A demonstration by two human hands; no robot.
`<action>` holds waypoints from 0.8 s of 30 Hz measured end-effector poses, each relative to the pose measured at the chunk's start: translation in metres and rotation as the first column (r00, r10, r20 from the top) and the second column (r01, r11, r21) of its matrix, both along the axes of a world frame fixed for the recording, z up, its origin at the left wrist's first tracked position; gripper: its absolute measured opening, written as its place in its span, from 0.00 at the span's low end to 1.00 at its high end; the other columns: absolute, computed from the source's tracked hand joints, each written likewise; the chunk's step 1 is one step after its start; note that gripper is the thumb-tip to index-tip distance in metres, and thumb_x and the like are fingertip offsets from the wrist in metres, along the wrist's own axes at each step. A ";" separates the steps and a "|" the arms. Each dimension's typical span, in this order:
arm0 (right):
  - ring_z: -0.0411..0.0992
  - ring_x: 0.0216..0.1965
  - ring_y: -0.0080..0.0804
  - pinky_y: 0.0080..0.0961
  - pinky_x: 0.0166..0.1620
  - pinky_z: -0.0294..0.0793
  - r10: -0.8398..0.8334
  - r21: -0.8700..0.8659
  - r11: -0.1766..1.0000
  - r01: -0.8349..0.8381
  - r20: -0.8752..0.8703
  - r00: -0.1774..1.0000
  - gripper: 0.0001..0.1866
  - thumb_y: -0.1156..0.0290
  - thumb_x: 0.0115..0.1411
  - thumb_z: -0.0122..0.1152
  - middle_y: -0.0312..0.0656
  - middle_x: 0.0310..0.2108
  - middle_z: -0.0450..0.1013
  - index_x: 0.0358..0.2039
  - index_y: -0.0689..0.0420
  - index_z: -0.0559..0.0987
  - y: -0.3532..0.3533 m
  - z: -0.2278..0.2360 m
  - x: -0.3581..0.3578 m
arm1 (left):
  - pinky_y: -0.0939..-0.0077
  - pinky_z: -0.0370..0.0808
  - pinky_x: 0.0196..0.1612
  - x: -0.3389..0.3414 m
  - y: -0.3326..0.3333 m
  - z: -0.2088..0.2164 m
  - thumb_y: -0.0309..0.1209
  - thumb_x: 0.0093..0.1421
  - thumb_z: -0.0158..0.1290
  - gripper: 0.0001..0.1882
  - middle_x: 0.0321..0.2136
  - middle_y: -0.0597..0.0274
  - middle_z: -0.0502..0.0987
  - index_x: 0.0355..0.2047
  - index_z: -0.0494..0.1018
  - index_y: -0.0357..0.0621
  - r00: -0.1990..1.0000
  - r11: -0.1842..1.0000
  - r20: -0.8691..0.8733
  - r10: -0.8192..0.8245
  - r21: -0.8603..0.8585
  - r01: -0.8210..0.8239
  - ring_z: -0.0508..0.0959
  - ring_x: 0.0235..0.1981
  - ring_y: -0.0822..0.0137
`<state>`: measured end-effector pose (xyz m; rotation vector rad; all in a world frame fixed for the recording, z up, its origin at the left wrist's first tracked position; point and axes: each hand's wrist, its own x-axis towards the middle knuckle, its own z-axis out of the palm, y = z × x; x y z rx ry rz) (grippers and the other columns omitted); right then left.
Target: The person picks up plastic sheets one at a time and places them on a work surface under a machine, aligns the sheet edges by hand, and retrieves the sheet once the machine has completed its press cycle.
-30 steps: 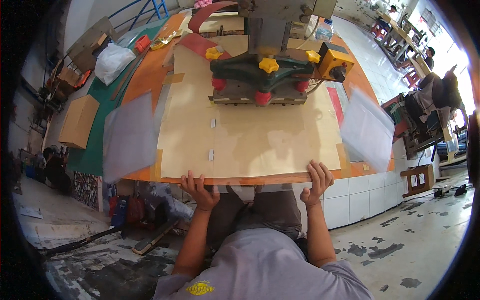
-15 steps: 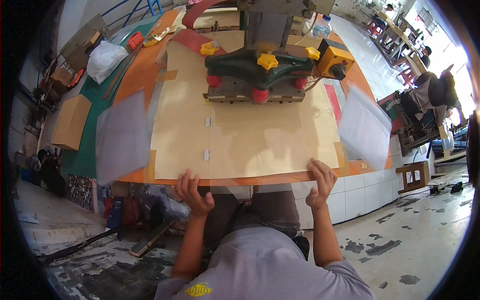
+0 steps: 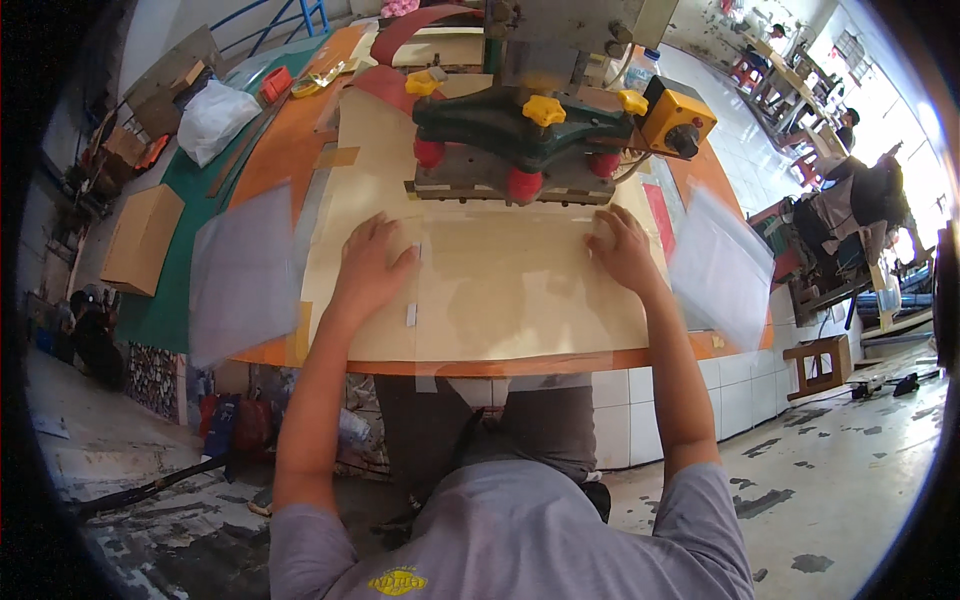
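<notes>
A large cream-coloured sheet (image 3: 500, 300) lies on the orange tabletop (image 3: 265, 170). My left hand (image 3: 370, 265) rests on its left part, fingers stretched forward and thumb apart. On the right part lies my right hand (image 3: 627, 250), palm down, its fingertips close to the press head. That press head (image 3: 520, 150) hangs over the sheet's far part, with a dark green frame, yellow star knobs and red round feet. Beside my left forearm is a small white strip (image 3: 411, 315) on the sheet. Something thin and see-through overhangs the front edge; its outline is faint.
Translucent plastic sheets (image 3: 240, 275) lie at the left and another stack (image 3: 722, 265) at the right. A cardboard box (image 3: 142, 240), a white plastic bag (image 3: 215, 120) and a red container (image 3: 274, 84) sit farther left. A yellow control box (image 3: 675, 118) juts out beside the press.
Both hands have moved forward from the table's front edge onto the cream sheet, up toward the press head. The forearms now reach over the table.
</notes>
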<state>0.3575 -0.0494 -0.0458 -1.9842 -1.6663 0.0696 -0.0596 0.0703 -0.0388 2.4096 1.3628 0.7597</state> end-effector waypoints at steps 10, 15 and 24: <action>0.58 0.73 0.47 0.56 0.73 0.47 -0.103 0.045 0.993 0.113 -0.174 0.979 0.21 0.61 0.60 0.71 0.46 0.71 0.65 0.54 0.45 0.83 0.022 -0.008 -0.010 | 0.49 0.50 0.75 0.038 0.050 -0.014 0.46 0.69 0.58 0.25 0.74 0.41 0.59 0.61 0.77 0.49 0.997 0.997 -0.076 -0.009 -0.078 0.003 0.56 0.76 0.46; 0.58 0.74 0.50 0.58 0.73 0.47 -0.045 0.074 0.995 0.067 -0.265 0.963 0.12 0.66 0.60 0.70 0.47 0.70 0.67 0.45 0.44 0.86 0.029 -0.020 0.007 | 0.48 0.51 0.75 0.038 0.050 -0.008 0.41 0.66 0.61 0.18 0.72 0.41 0.62 0.53 0.82 0.50 0.999 0.995 0.010 -0.036 -0.094 0.037 0.58 0.75 0.45; 0.60 0.73 0.52 0.49 0.73 0.56 0.045 0.126 0.992 -0.020 -0.197 0.979 0.11 0.74 0.60 0.63 0.50 0.67 0.69 0.43 0.50 0.85 0.006 -0.014 0.010 | 0.43 0.53 0.75 0.019 0.030 -0.012 0.36 0.63 0.62 0.17 0.70 0.41 0.65 0.51 0.81 0.49 0.970 0.978 0.159 -0.183 -0.071 0.196 0.61 0.74 0.45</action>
